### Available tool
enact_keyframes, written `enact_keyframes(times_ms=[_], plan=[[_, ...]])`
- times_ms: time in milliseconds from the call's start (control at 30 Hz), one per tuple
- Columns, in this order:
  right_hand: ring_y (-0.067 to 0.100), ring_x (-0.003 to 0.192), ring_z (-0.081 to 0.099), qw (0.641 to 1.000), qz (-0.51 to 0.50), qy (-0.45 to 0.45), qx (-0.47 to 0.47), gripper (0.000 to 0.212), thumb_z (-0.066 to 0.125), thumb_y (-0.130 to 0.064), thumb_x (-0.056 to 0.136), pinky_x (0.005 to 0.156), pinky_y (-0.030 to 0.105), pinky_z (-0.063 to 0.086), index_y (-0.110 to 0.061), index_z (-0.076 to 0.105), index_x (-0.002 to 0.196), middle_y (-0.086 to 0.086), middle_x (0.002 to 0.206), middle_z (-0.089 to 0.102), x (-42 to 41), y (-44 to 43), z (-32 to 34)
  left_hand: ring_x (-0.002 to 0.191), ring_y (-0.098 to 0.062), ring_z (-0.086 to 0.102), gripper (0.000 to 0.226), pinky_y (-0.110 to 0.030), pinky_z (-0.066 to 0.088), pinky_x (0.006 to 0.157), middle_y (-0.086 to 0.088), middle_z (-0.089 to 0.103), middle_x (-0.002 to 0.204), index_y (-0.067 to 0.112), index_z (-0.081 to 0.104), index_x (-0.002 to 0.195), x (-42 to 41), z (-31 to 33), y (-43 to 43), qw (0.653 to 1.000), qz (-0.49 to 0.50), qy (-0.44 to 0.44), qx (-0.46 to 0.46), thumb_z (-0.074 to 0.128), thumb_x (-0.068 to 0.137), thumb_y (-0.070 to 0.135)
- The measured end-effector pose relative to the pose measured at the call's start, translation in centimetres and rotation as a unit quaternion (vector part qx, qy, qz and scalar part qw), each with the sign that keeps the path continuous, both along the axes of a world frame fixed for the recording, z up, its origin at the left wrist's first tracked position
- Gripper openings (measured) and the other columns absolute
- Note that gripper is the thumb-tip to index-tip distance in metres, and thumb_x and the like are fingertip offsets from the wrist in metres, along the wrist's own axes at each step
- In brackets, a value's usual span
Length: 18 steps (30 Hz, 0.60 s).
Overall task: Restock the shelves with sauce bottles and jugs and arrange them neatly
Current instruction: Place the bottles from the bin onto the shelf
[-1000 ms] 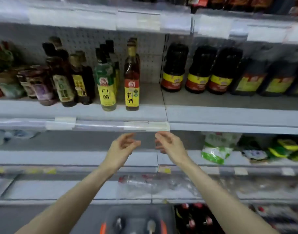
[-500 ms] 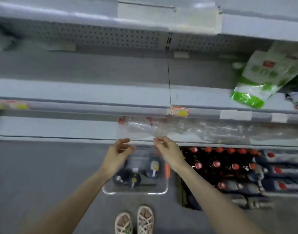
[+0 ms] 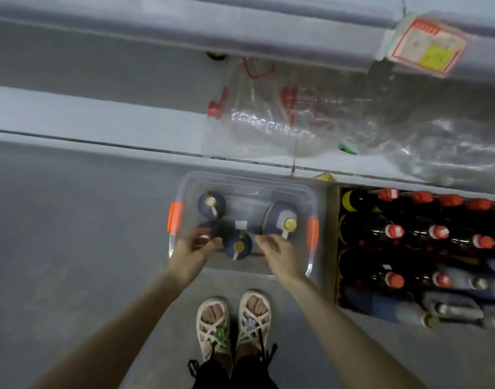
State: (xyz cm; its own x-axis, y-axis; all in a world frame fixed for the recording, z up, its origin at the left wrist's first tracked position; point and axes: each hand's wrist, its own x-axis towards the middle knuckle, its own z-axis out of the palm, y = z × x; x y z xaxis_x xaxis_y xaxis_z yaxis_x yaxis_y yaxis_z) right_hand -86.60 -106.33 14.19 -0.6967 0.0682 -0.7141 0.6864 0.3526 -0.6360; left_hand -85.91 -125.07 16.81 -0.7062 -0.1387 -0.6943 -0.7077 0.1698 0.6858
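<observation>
Right grip (image 3: 277, 255) loosely curled, empty; left grip (image 3: 194, 249) blurred, I couldn't tell. The nearest jug (image 3: 237, 244), between them in the bin (image 3: 249, 179): I judged it full, heavy, slick plastic, so take the white handle, not the cap. A second jug (image 3: 281, 219) sat just beyond the right grip.

Dark, yellow-capped jugs (image 3: 278, 219) stand upright in a clear bin (image 3: 249, 179) with orange latches on the floor.

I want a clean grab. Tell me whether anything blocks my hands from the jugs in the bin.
Nothing visible does. The bin has no lid on, and the left hand and the right hand are over its open top, close beside the jugs.
</observation>
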Motion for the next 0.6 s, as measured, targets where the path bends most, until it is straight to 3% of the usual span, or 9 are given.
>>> enact_keyframes(times_ms=[67, 233, 300, 400, 600], plan=[[0.018, 0.076, 0.057, 1.0, -0.009, -0.005, 0.002, 0.026, 0.062, -0.025, 0.093, 0.072, 0.026, 0.041, 0.001, 0.066, 0.091, 0.015, 0.08, 0.064, 0.8, -0.5, -2.8, 0.075, -0.013, 0.058, 0.016, -0.022, 0.045, 0.068, -0.002, 0.06, 0.079, 0.021, 0.058, 0.093, 0.7, -2.6, -0.3, 1.0, 0.002, -0.009, -0.001, 0.064, 0.089, 0.006], [0.027, 0.088, 0.062, 1.0, -0.018, -0.013, -0.007, 0.017, 0.063, -0.029, 0.092, 0.084, 0.042, 0.048, -0.011, 0.063, 0.094, 0.009, 0.088, 0.066, 2.3, -2.2, -9.8, 0.087, -0.02, 0.062, 0.016, -0.034, 0.049, 0.079, -0.004, 0.065, 0.089, 0.021, 0.062, 0.101, 2.2, -8.6, -1.0, 0.999, 0.013, -0.033, -0.011, 0.069, 0.087, 0.02], [0.027, 0.088, 0.061, 0.999, -0.025, -0.029, -0.012, 0.018, 0.063, -0.03, 0.093, 0.083, 0.04, 0.047, -0.013, 0.06, 0.086, 0.009, 0.087, 0.065, 2.6, -2.8, -11.4, 0.088, -0.019, 0.061, 0.013, -0.03, 0.048, 0.076, -0.005, 0.064, 0.092, 0.023, 0.061, 0.101, 2.6, -10.2, -1.1, 0.999, 0.012, -0.035, -0.004, 0.066, 0.089, 0.02], [0.023, 0.084, 0.061, 0.998, -0.035, -0.045, -0.013, 0.02, 0.06, -0.033, 0.095, 0.079, 0.034, 0.044, -0.023, 0.055, 0.078, 0.003, 0.083, 0.064, 3.3, -3.8, -13.6, 0.088, -0.018, 0.06, 0.025, -0.026, 0.048, 0.074, -0.006, 0.062, 0.095, 0.015, 0.058, 0.116, 3.3, -12.2, -1.4, 0.999, 0.015, -0.042, -0.001, 0.062, 0.091, 0.018], [0.012, 0.077, 0.057, 0.994, -0.088, -0.039, -0.047, 0.018, 0.061, -0.028, 0.094, 0.075, 0.027, 0.043, -0.011, 0.057, 0.098, -0.005, 0.078, 0.061, 3.8, -5.0, -16.2, 0.082, -0.015, 0.058, 0.022, -0.023, 0.047, 0.067, -0.004, 0.062, 0.09, 0.014, 0.058, 0.114, 3.7, -14.1, -2.1, 0.999, 0.017, -0.029, 0.009, 0.061, 0.092, 0.017]])
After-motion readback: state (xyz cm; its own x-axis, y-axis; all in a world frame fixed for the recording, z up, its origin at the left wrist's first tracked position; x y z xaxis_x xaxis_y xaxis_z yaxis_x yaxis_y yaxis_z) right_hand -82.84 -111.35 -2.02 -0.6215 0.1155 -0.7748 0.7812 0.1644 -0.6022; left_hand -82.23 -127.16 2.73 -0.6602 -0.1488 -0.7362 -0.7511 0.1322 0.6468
